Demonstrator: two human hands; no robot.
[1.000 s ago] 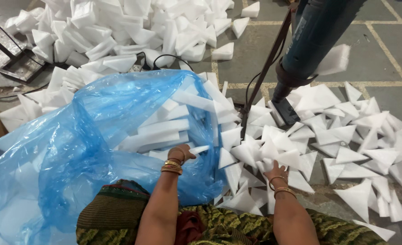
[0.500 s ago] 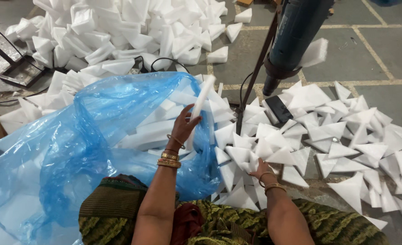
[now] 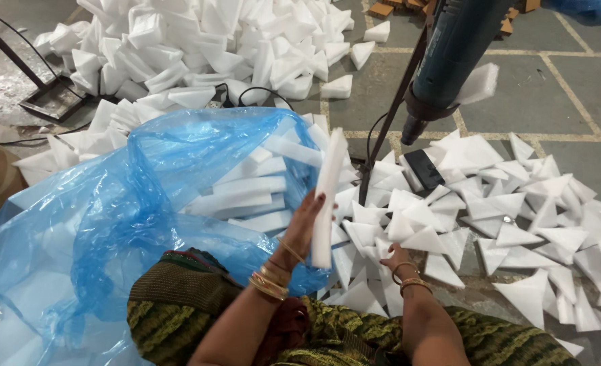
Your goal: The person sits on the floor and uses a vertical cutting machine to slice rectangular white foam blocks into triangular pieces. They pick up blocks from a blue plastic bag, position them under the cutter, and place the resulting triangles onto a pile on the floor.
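Left hand (image 3: 305,220) grasping white foam strip (image 3: 327,196) upright beside blue bag (image 3: 111,224); right hand (image 3: 397,257) resting on foam triangles (image 3: 422,237), finger state unclear; firmer mid-strip hold advisable.

Grey tiled floor (image 3: 585,102) carrying everything. White foam triangles (image 3: 517,224) lying scattered across right side. Big heap of white foam blocks (image 3: 199,47) piling up at far left. Black phone (image 3: 423,169) resting among triangles. Blue plastic bag (image 3: 111,224) sprawling at left, foam strips (image 3: 246,193) showing inside. Black cable (image 3: 246,95) snaking beside heap.
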